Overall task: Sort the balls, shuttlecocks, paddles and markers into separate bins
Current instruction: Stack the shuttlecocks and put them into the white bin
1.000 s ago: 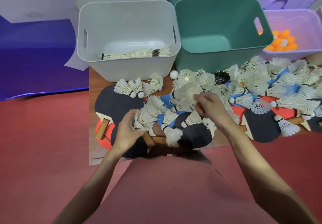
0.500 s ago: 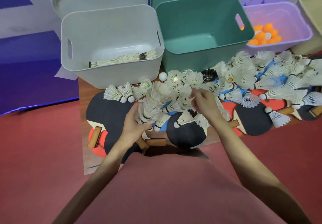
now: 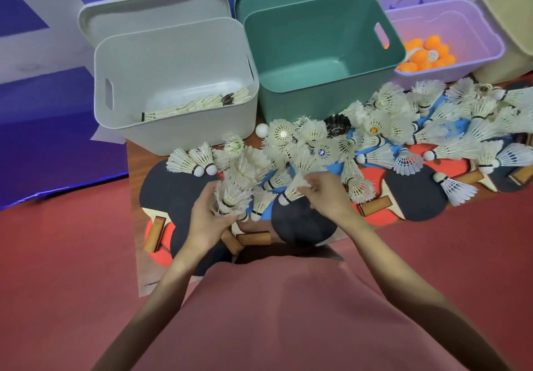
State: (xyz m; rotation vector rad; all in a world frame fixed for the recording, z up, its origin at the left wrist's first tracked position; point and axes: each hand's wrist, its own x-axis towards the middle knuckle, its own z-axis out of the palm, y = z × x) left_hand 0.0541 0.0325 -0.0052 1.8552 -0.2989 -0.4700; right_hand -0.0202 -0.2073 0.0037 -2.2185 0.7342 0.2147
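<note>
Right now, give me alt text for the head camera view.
The left hand grips a bunch of shuttlecocks while the right hand pinches another shuttlecock, above paddles strewn before a grey bin.

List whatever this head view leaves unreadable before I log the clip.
- Beige bin: cut by the right edge, contents unseen.
- Grey bin: near wall hides most of its floor; shuttlecock count unclear.
- Paddles: buried under shuttlecocks, number unclear.
- Left hand: how many shuttlecocks in its bundle, unclear.
- Markers: none visible.
</note>
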